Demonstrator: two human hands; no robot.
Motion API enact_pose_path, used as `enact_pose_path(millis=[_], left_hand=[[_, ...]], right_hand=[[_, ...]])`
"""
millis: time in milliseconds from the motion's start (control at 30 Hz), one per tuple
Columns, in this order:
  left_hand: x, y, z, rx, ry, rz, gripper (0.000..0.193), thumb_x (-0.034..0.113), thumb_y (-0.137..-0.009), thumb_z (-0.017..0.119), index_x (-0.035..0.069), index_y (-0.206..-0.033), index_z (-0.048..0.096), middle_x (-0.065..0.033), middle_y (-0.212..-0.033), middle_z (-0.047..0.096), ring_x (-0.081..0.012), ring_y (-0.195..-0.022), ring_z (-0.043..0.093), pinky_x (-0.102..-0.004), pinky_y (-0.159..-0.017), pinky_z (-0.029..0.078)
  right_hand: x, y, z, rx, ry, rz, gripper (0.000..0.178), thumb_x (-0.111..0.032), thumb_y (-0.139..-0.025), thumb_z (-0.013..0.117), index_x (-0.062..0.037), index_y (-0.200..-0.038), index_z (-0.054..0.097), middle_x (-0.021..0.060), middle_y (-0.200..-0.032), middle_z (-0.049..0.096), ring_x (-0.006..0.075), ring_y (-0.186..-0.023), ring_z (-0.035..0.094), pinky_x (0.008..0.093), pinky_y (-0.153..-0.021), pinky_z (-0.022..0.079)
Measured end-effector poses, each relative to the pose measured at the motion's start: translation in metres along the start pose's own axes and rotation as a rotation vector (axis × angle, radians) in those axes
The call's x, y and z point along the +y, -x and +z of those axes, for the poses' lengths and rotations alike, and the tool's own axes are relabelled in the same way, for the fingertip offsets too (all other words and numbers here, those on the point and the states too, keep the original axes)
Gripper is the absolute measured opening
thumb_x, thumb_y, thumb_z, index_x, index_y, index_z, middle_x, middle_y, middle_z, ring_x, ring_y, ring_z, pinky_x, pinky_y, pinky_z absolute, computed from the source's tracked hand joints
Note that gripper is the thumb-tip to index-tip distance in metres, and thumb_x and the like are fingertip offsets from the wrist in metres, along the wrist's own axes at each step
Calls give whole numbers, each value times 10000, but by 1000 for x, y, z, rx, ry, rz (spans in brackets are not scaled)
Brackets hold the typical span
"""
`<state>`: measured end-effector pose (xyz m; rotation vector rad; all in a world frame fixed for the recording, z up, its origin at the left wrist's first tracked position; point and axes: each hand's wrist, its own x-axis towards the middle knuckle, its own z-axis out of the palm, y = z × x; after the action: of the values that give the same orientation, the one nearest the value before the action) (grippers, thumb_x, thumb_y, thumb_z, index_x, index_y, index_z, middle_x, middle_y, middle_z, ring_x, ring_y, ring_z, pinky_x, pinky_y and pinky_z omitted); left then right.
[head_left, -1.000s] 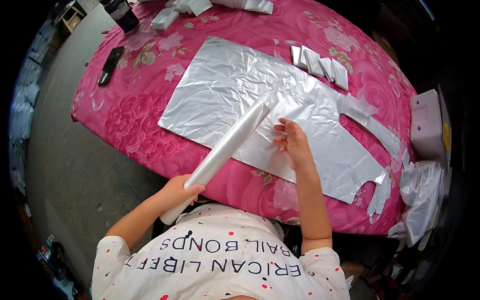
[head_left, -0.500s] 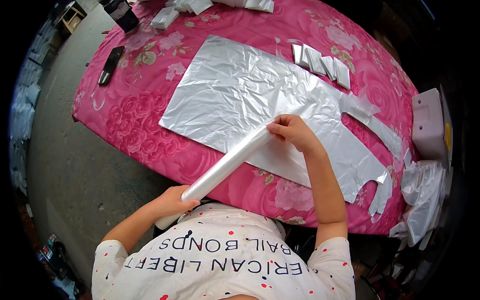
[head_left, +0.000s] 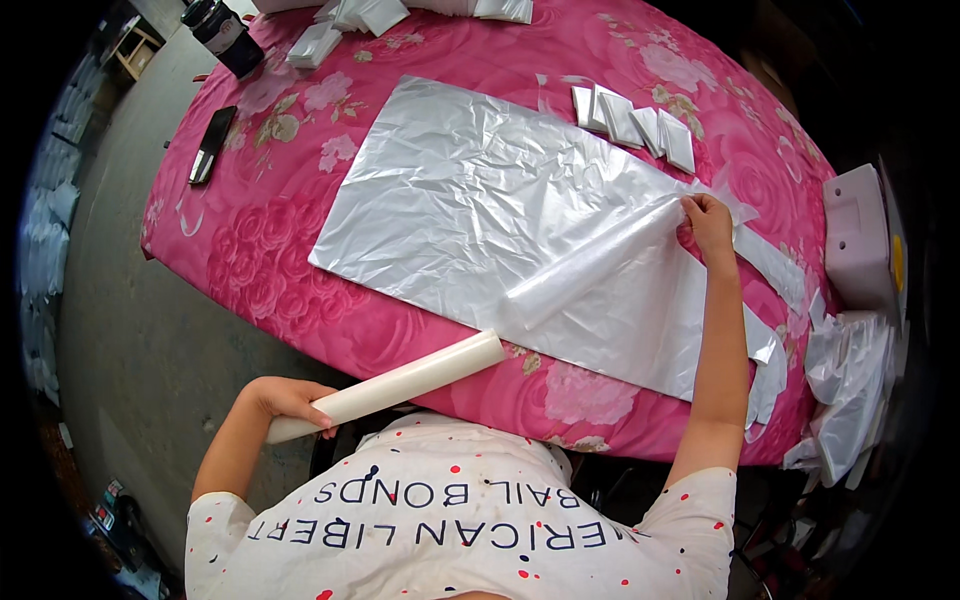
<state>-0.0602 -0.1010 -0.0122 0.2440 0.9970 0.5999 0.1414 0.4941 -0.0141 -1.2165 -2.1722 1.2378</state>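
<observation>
My left hand is wrapped round one end of a smooth white tube. The tube slants up to the right over the table's near edge. Far to the right, my right hand pinches the end of a loosely rolled, see-through plastic film. That film lies apart from the tube, across a silvery, wrinkled plastic sheet spread flat. The sheet narrows toward the right, where it has curved cut-outs and strap-like strips, like a disposable apron.
A pink flowered tablecloth covers the table. Several folded white packets lie beyond the sheet, with more packets at the back. A phone and dark cup are at left. Right are a pale bin and crumpled plastic.
The film that was round the tube is now off it. My right hand has moved right with the film, while my left hand and the tube have shifted slightly left and tilted flatter.
</observation>
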Motion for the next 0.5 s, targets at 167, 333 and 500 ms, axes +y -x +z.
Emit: enact_pose_path(millis=[167, 333, 500], left_hand=[[106, -11, 12, 167, -766, 217, 540, 326, -723, 738, 25, -1135, 563, -108, -994, 628, -208, -921, 594, -313, -815, 447], [206, -74, 36, 659, -1428, 491, 436, 258, -632, 747, 93, -1012, 608, -98, -932, 631, -297, -904, 588, -370, -777, 459], [196, -136, 46, 503, -1630, 1055, 604, 367, -694, 696, 11, -1146, 514, -149, -1208, 494, -330, -1111, 475, -423, -936, 388]], right_hand=[[-28, 3, 38, -128, 21, -68, 184, -175, -844, 607, 7, -845, 634, 11, -647, 575, 72, -563, 513, 226, -509, 423], [-56, 2, 72, -245, 71, -98, 178, -159, -831, 609, 16, -837, 634, 18, -641, 575, 84, -560, 511, 240, -541, 426], [-62, -8, 84, -353, 89, -123, 177, -161, -831, 606, 12, -833, 642, 16, -616, 568, 90, -554, 512, 250, -532, 415]])
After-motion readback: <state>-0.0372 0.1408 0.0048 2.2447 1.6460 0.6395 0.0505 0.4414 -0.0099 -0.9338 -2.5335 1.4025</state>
